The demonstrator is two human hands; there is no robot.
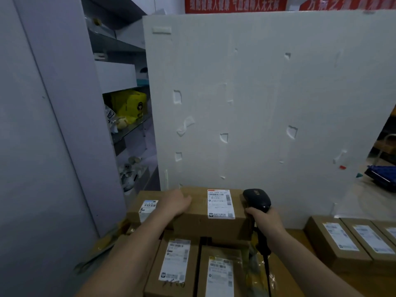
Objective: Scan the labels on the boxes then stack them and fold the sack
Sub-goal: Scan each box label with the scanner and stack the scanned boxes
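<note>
Scanning step. Left hand (176, 203) lies flat, fingers relaxed, on the top box (197, 213), which sits on other boxes (194, 271). Right hand (265, 221) grips the scanner (257, 199), its head just beside the label (220, 203). Next, prob.: aim at barcode, 1 trigger pull.

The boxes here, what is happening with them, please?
A person is scanning parcel labels. The right hand grips a black barcode scanner, its head beside the white label on the top box. The left hand rests on that box. More labelled boxes lie underneath and to the right.
</note>
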